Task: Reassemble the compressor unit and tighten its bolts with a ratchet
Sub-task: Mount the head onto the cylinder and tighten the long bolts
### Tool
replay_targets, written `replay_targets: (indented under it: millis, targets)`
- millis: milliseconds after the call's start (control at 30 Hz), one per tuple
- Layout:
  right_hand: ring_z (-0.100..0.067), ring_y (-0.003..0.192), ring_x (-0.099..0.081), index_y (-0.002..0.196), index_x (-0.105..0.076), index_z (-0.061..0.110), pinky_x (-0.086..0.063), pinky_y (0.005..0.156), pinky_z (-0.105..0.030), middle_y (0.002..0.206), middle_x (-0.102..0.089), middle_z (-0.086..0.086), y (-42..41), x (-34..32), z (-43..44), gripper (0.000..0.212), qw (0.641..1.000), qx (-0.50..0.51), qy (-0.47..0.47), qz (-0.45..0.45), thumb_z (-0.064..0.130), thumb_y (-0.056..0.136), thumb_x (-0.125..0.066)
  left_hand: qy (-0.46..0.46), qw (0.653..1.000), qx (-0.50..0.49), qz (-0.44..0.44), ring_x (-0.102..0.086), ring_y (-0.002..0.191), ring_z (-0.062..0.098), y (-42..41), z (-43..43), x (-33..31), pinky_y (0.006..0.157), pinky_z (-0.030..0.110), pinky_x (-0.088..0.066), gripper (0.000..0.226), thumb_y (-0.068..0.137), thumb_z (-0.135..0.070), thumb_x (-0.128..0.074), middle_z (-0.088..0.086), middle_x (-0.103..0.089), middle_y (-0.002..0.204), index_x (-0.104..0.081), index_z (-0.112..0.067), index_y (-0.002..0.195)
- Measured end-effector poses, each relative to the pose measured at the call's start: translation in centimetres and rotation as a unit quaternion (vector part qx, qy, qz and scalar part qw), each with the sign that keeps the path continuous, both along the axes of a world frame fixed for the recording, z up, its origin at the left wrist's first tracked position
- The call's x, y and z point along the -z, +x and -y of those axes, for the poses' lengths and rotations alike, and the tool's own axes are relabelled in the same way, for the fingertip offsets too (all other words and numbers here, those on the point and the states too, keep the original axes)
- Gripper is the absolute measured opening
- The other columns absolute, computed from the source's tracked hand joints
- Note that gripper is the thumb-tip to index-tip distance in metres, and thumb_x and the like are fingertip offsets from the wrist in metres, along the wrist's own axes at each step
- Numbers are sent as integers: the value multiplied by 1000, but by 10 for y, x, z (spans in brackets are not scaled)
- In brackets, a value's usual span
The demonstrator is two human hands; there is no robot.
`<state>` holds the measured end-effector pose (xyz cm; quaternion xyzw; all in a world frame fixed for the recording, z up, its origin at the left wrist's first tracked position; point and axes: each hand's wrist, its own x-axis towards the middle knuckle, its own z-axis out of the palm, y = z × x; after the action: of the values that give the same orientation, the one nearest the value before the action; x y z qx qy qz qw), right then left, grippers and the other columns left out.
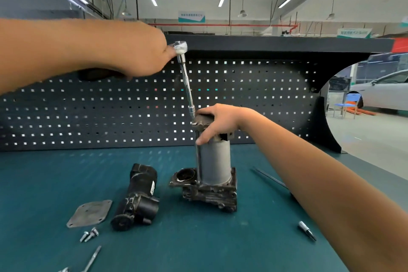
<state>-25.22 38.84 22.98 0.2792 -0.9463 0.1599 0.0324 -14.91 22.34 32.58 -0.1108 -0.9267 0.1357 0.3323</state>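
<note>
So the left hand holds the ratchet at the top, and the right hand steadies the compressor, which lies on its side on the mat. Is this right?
Not quite. In the head view the compressor stands upright on the mat, not on its side. The left hand does hold the ratchet, and the right hand steadies it.

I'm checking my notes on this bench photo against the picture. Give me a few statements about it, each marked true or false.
1. The left hand holds the ratchet at its top. True.
2. The right hand lies flat on the table. False: it grips the top of the upright compressor.
3. The black motor lies on its side, left of the compressor. True.
4. The grey cover plate is bolted onto the compressor. False: it lies loose on the table.
5. Two loose bolts lie near the plate. True.
</note>
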Motion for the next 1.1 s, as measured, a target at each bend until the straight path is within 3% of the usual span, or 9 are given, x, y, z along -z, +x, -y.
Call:
replay_targets:
  millis: [100, 267, 367, 667, 833, 900, 967, 1033, 1100]
  targets:
    - [-14, 114, -42, 145, -30, 19, -37, 88, -24, 139, -40, 3, -1, 0, 1, 91, 1000, -6, -8, 4, 36, 70, -79, -54, 998, 15, 22, -43, 53, 19, 1, 1, -2, 52, 28, -35, 41, 100, -31, -22, 8, -43, 60, -37, -22, 64]
    - [-8, 106, -37, 144, -31, 23, -33, 85, -21, 116, -35, 11, 6, -1, 0, 91, 1000, -28, 7, -5, 30, 68, -81, -80, 994, 70, -7, -41, 44, 19, 4, 34, 1, 47, 26, -26, 61, 81, -55, -12, 6, -41, 48, -43, -8, 60]
    - [-11, 104, -40, 140, -38, 23, -38, 83, -23, 112, -38, 9, 13, 1, 1, 85, 998, -53, 15, -19, 29, 67, -82, -107, 979, 164, -56, -33, 32, 9, 0, 55, 9, 42, 20, -19, 72, 89, -63, -6, -5, -32, 38, -44, -9, 61]
    - [-16, 124, -33, 146, -24, 28, -33, 93, -25, 131, -28, 5, 19, 6, -7, 99, 998, -59, 26, -18, 33, 66, -82, -160, 949, 250, -104, -15, 30, -2, -3, 55, 8, 38, 10, -10, 68, 98, -49, -8, -12, -20, 38, -49, -5, 65]
    - [-28, 142, -17, 144, 13, 41, -34, 106, -40, 155, 15, 4, 34, 13, -6, 130, 1000, -5, -1, -14, 43, 59, -85, -152, 953, 245, -96, -21, 28, -1, 4, 58, 10, 34, 15, -17, 71, 95, -57, -5, -13, -23, 35, -48, -9, 66]
    - [-33, 131, -39, 142, 22, 40, -44, 95, -40, 155, -9, -10, 41, 16, -3, 135, 998, 33, 36, -38, 54, 56, -82, -153, 951, 246, -108, -20, 27, -2, 7, 60, 13, 37, 13, -14, 71, 94, -58, -4, -15, -22, 35, -48, -11, 65]
    - [-22, 90, -64, 145, 21, 27, -51, 68, -30, 110, -62, -13, 46, 20, -2, 139, 994, 58, 49, -80, 61, 55, -79, -155, 950, 246, -114, -19, 27, -2, 13, 59, 15, 38, 11, -11, 67, 94, -58, -4, -17, -20, 35, -45, -14, 65]
    - [-13, 59, -64, 147, 8, 13, -52, 55, -28, 71, -65, -2, 51, 22, -1, 135, 992, 86, 21, -93, 61, 55, -79, -156, 952, 238, -116, -18, 26, -1, 19, 59, 15, 37, 12, -11, 68, 94, -58, -4, -17, -20, 35, -46, -13, 65]
    - [-11, 51, -62, 133, -24, 8, -54, 51, -28, 75, -63, -1, 48, 23, -2, 107, 992, 108, -32, -65, 55, 56, -81, -152, 955, 228, -116, -20, 26, -1, 20, 60, 17, 35, 13, -12, 70, 93, -59, -2, -16, -21, 35, -46, -12, 64]
